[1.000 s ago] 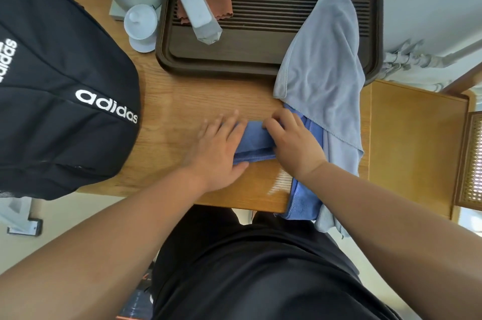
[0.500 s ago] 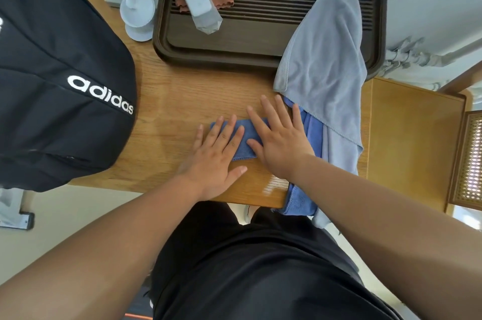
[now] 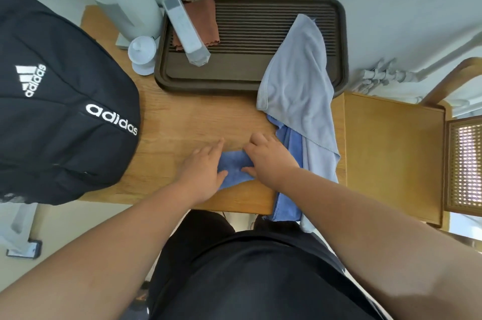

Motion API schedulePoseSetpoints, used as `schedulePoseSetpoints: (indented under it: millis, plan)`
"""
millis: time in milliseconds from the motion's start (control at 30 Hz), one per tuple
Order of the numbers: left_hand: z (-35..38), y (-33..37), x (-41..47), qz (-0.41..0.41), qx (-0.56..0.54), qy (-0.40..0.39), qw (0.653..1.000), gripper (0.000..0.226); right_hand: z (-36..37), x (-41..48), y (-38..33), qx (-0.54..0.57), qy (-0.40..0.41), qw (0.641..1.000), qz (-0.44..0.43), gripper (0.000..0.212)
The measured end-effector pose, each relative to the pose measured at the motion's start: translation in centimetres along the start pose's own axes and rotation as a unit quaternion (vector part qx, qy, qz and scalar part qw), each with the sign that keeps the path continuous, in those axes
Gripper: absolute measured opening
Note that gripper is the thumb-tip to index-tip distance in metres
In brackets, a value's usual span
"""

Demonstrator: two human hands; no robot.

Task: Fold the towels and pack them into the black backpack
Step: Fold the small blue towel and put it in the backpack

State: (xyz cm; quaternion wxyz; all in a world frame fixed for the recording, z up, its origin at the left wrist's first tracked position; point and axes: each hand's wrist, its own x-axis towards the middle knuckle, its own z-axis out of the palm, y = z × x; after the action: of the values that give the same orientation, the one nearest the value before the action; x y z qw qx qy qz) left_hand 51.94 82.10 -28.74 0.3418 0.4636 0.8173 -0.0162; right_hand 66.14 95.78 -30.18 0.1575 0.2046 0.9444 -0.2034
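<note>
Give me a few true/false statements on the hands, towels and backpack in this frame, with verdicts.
1. The left hand and right hand both rest on the blue towel on the table. True.
2. The grey towel lies folded inside the black backpack. False: it is unfolded, draped over a corner of the tray and down past the table's edge.
3. The black backpack sits at the table's left side, away from both hands. True.
4. The brown cloth lies on the bare table beside the tray. False: it lies on the tray, partly under a white device.
</note>
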Motion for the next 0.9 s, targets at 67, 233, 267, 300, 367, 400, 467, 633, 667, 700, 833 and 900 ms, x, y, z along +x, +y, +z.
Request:
schedulePoseSetpoints:
  millis: [67,233,267,300,367,400,467,633,667,700,833,900]
  plan:
    - [-0.6,0.3,-0.5,-0.03,-0.054,0.001,0.998,0.054,-0.9,-0.6,0.0,0.038,-0.003,0.999,-0.027,0.041]
    - [-3.7,1.2,-2.2,-0.047,-0.156,0.029,0.986,0.033,-4.7,-1.4,-0.2,0.076,-0.027,0.995,-0.06,0.037]
    - [-4.6,1.4,-2.6,-0.046,-0.157,0.037,0.986,0.033,-5.6,-1.4,-0.4,0.077,-0.023,0.995,-0.064,0.036]
    - [-5.6,1.7,-3.0,-0.046,-0.164,0.046,0.984,0.034,-6.5,-1.5,-0.6,0.078,-0.012,0.995,-0.068,0.035]
    - [-7.8,2.1,-3.8,-0.052,-0.203,0.082,0.974,0.038,-8.4,-1.6,-1.1,0.095,0.032,0.992,-0.074,0.031]
    - [-9.0,2.4,-4.2,-0.053,-0.236,0.112,0.964,0.042,-9.4,-1.7,-1.2,0.12,0.064,0.988,-0.073,0.028]
    - [-11.2,2.9,-5.3,-0.037,-0.318,0.183,0.93,0.051,-11.5,-1.8,-1.5,0.18,0.128,0.973,-0.064,0.025]
    - [-15.5,3.4,-7.1,0.004,-0.46,0.233,0.857,0.038,-16.3,-2.3,-3.4,0.239,0.239,0.938,-0.075,0.035]
    - [-16.3,3.1,-7.5,0.012,-0.468,0.233,0.852,0.037,-17.0,-2.4,-4.2,0.251,0.26,0.93,-0.069,0.039]
    - [-17.0,2.9,-7.9,0.023,-0.474,0.235,0.848,0.036,-17.5,-2.5,-5.0,0.269,0.279,0.92,-0.056,0.044]
    - [-19.8,0.5,-10.6,0.066,-0.476,0.264,0.836,0.032,-18.6,-2.5,-9.7,0.387,0.358,0.85,0.024,0.063]
    - [-21.2,-1.3,-12.4,0.083,-0.466,0.287,0.833,0.031,-18.7,-2.4,-12.7,0.43,0.387,0.815,0.039,0.065]
